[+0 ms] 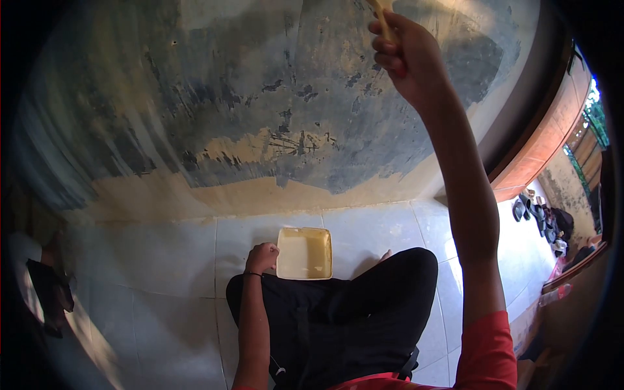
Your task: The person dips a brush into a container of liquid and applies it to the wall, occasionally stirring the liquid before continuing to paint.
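My right hand (400, 55) is raised at the top of the view, its fingers wrapped round the handle of a brush (383, 23) whose tip runs up against the wall and out of the frame. Behind it rises a wall (260, 84) with patchy grey, dark and cream areas. A square cream container (305, 274) with pale liquid in it sits on the floor by my crossed legs. At its left side my left hand (262, 257) is closed on the rim.
Pale tiles (162, 260) cover the floor. A wooden door (543, 133) stands at the right, with several shoes (543, 218) near it. At the far left, part of another person's leg (52, 250) and a dark object (49, 296) show.
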### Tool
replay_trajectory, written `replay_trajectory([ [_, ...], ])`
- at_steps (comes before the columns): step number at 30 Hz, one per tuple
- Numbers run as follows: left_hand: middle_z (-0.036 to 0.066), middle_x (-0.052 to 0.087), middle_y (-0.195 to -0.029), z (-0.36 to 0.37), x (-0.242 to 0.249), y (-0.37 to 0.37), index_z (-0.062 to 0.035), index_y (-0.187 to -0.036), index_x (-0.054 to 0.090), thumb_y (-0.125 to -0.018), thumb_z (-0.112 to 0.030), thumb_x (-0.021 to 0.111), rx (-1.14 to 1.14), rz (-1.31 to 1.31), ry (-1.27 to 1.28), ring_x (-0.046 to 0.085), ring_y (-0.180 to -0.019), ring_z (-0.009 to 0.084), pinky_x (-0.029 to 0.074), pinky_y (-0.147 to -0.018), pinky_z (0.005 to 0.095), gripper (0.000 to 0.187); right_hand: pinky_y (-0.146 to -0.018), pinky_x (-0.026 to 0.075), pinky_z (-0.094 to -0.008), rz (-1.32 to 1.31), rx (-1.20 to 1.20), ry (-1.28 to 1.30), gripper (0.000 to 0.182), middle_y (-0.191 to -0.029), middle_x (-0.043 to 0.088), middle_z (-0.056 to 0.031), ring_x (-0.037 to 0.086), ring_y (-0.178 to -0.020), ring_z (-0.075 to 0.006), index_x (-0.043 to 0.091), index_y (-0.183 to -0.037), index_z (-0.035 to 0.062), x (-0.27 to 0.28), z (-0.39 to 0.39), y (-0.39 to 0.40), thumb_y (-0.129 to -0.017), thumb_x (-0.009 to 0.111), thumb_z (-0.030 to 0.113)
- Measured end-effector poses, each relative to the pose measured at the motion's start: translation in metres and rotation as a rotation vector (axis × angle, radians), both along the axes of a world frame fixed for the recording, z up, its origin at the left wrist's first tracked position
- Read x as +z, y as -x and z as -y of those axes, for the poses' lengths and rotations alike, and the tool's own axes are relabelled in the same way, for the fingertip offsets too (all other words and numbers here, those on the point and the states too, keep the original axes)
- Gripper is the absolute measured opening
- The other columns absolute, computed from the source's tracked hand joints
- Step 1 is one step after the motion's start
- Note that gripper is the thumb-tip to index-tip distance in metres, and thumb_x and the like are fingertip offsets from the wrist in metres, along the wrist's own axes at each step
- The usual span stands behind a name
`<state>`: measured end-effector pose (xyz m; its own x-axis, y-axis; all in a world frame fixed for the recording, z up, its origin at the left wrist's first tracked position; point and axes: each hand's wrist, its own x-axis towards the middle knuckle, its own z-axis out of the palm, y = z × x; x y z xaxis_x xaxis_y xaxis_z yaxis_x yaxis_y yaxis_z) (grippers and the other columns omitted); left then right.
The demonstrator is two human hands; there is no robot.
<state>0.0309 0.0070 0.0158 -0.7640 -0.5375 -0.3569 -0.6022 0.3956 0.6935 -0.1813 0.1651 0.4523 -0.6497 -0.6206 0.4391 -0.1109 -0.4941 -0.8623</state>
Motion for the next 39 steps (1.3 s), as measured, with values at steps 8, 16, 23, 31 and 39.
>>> replay_trajectory([
  [8, 0.007, 0.069, -0.071, 0.0, 0.005, 0.0, -0.0093, -0.091, 0.067, -0.082, -0.026, 0.052, -0.001, 0.001, -0.021, 0.068, -0.061, 0.0196, 0.052, -0.074, 0.0314, 0.024, -0.036, 0.028, -0.0208, 0.064, -0.079, 0.047, 0.021, -0.077, 0.044, -0.0067, 0.039, -0.051, -0.0079, 0.043, -0.09, -0.0023, -0.031, 0.033, -0.012, -0.095, 0.045, 0.019],
  [16, 0.008, 0.069, -0.072, -0.001, 0.005, 0.001, -0.0074, -0.092, 0.066, -0.083, -0.025, 0.052, 0.005, 0.005, -0.001, 0.068, -0.061, 0.0187, 0.052, -0.066, 0.0298, 0.025, -0.035, 0.027, -0.0205, 0.226, -0.02, -0.036, 0.019, -0.083, 0.048, -0.0059, 0.04, -0.05, -0.0074, 0.042, -0.098, 0.0032, -0.104, 0.021, -0.014, -0.095, 0.047, 0.022],
  [23, 0.01, 0.07, -0.079, -0.001, 0.007, 0.001, -0.0053, -0.095, 0.066, -0.083, -0.026, 0.052, -0.02, 0.03, 0.036, 0.068, -0.06, 0.0191, 0.052, -0.067, 0.0293, 0.027, -0.035, 0.025, -0.02, 0.42, -0.038, -0.163, 0.021, -0.082, 0.049, -0.0047, 0.039, -0.048, -0.0072, 0.042, -0.107, 0.0085, -0.182, 0.007, -0.026, -0.096, 0.049, 0.025],
  [31, 0.009, 0.068, -0.074, -0.002, 0.009, 0.004, -0.0076, -0.093, 0.066, -0.083, -0.027, 0.051, -0.02, 0.056, 0.066, 0.068, -0.064, 0.0209, 0.052, -0.073, 0.0318, 0.026, -0.036, 0.026, -0.02, 0.605, -0.037, -0.319, 0.02, -0.081, 0.048, -0.0047, 0.038, -0.049, -0.007, 0.041, -0.106, 0.0084, -0.278, -0.007, -0.04, -0.096, 0.048, 0.024],
  [39, 0.011, 0.069, -0.087, 0.002, 0.002, 0.003, -0.0059, -0.097, 0.065, -0.084, -0.03, 0.054, -0.042, 0.084, 0.069, 0.069, -0.063, 0.0202, 0.052, -0.072, 0.0307, 0.029, -0.037, 0.027, -0.0209, 0.724, -0.058, -0.466, 0.024, -0.084, 0.049, -0.006, 0.04, -0.049, -0.008, 0.04, -0.108, 0.0092, -0.347, -0.01, -0.044, -0.095, 0.051, 0.026],
])
